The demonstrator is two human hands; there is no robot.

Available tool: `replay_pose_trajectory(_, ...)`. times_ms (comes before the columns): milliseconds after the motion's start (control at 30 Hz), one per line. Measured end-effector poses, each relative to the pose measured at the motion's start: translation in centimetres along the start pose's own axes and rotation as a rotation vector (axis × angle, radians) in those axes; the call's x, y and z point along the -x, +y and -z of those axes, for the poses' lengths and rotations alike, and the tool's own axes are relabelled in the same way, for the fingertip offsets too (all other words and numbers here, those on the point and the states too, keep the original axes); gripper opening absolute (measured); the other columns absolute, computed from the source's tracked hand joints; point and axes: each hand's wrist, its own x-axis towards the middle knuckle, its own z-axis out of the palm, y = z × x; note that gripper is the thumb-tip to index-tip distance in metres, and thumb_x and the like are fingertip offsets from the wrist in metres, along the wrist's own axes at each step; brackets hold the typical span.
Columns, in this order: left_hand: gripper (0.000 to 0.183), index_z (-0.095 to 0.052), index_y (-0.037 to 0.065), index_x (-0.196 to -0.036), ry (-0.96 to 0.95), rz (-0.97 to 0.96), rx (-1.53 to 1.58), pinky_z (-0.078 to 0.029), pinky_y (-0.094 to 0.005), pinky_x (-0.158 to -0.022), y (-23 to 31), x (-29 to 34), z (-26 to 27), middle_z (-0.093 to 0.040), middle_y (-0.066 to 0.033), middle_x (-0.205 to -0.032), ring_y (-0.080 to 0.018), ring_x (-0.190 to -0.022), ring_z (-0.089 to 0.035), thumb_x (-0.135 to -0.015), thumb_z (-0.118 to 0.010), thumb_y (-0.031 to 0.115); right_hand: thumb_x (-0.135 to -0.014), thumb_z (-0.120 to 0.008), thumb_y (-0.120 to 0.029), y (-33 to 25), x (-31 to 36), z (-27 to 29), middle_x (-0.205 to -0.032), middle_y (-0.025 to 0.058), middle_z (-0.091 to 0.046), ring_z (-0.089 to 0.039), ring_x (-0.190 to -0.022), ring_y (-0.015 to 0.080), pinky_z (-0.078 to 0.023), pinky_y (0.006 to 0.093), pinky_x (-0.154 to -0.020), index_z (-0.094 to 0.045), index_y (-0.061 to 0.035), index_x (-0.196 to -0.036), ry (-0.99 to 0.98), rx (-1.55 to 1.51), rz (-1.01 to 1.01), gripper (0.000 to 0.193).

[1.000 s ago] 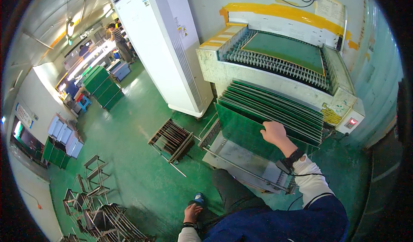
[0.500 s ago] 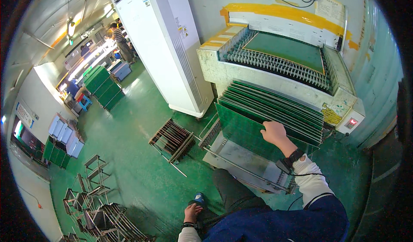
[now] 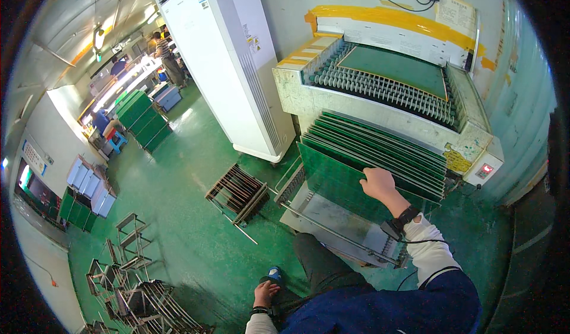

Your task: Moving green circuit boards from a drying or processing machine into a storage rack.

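At three o'clock we see dark green panels [image 3: 329, 171] with pale edges; at two, a lighter green panel [image 3: 398, 70] bordered in yellow-tan, over whitish rollers [image 3: 380, 92]. We note yellow tape [image 3: 389, 18] at one, a white cabinet air conditioner [image 3: 217, 67] at eleven, a striped shirt [image 3: 162, 49] at ten, a navy top [image 3: 386, 307] with white sleeves [image 3: 430, 257] at five, and green flooring [image 3: 190, 227].

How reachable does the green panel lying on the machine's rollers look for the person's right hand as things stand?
Probably yes: nothing covers the green panel from above. But the right hand is at the front panel, and the upright panels stand between, so it would likely have to reach over them.
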Motion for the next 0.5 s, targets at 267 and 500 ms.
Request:
replay_pose_trajectory(267,0.038,-0.048,-0.006,-0.113,-0.006,-0.005,-0.012,-0.052,-0.0289,-0.06,0.28,0.36,-0.23,-0.063,-0.0185,-0.094,-0.0257,-0.076,-0.065,-0.087,-0.055,0.021,-0.078,-0.061,-0.029,0.13,0.04,-0.15,-0.079,0.0163,-0.062,-0.061,-0.078,0.0348,-0.049,0.046,-0.067,-0.058,-0.0037,-0.083,0.029,0.001,0.013,0.026)
replay_pose_trajectory(500,0.035,-0.05,-0.005,-0.111,-0.008,-0.017,-0.013,-0.051,-0.0275,-0.059,-0.06,0.11,0.07,-0.064,-0.018,-0.093,-0.0245,-0.075,-0.066,-0.087,-0.054,0.02,-0.077,-0.061,-0.028,-0.05,0.13,-0.02,-0.077,0.0165,-0.062,-0.061,-0.076,0.035,-0.048,0.0461,-0.067,-0.058,-0.0033,-0.082,0.058,-0.008,0.023,0.026)
